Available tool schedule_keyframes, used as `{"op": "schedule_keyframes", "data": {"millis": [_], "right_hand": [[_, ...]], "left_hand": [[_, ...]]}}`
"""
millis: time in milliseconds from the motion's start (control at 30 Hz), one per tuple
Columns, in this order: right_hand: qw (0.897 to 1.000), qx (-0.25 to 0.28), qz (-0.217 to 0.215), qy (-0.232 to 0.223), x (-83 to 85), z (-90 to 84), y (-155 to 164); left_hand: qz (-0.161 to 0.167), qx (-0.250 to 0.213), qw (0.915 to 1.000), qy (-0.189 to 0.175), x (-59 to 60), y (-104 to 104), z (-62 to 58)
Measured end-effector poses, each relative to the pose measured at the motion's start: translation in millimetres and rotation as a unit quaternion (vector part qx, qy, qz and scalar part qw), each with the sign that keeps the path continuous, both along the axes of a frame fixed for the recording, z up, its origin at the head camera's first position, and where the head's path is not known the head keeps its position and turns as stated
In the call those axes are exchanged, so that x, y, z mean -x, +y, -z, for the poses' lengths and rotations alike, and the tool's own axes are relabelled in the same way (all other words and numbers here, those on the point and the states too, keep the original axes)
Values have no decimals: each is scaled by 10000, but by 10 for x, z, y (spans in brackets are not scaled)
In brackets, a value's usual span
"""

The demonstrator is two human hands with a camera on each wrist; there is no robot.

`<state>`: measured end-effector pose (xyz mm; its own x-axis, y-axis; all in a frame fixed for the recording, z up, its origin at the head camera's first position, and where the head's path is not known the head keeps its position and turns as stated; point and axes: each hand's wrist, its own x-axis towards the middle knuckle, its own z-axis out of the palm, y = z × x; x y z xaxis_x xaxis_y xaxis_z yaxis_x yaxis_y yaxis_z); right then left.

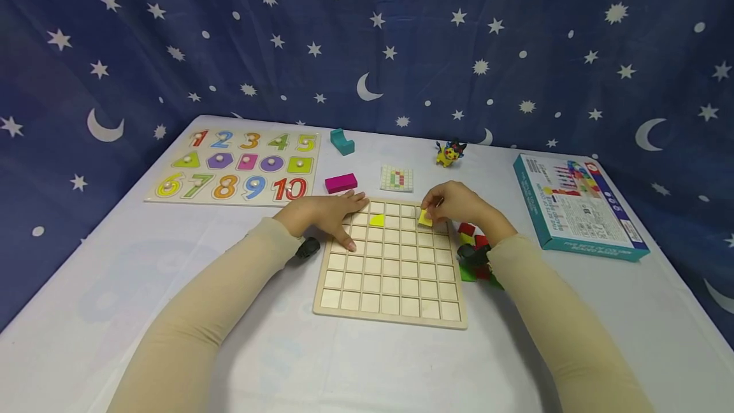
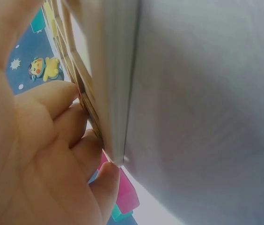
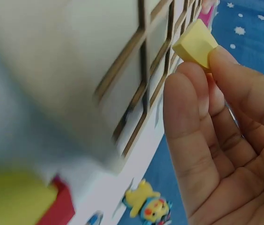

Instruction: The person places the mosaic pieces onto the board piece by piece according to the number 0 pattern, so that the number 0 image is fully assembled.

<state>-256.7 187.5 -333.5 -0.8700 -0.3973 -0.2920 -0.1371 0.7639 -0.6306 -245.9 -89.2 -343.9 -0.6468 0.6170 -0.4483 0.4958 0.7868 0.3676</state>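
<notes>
Right hand [image 1: 459,206] pinches small yellow block [image 1: 425,218] over grid board [image 1: 390,285]; likely light, rigid, best held by its sides. Left hand [image 1: 323,214] flat, steadying board.

A small yellow block [image 1: 425,218] was pinched, tilted, over the far right squares of a pale wooden grid board [image 1: 390,285]. The board lay flat on the bench, its square cells bare except for a yellow-green piece [image 1: 376,220] set in its second row.
</notes>
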Motion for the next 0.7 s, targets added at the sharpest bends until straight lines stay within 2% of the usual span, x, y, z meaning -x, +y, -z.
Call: {"op": "schedule_keyframes", "data": {"millis": [333,533,700], "right_hand": [[9986,419,-3,-331,22,71,-170],[9989,336,-303,-131,34,100,-223],[9984,205,-490,-170,22,75,-298]], "left_hand": [[30,15,10000,21,9,8,11],[35,39,10000,16,11,11,11],[6,29,10000,27,7,8,8]]}}
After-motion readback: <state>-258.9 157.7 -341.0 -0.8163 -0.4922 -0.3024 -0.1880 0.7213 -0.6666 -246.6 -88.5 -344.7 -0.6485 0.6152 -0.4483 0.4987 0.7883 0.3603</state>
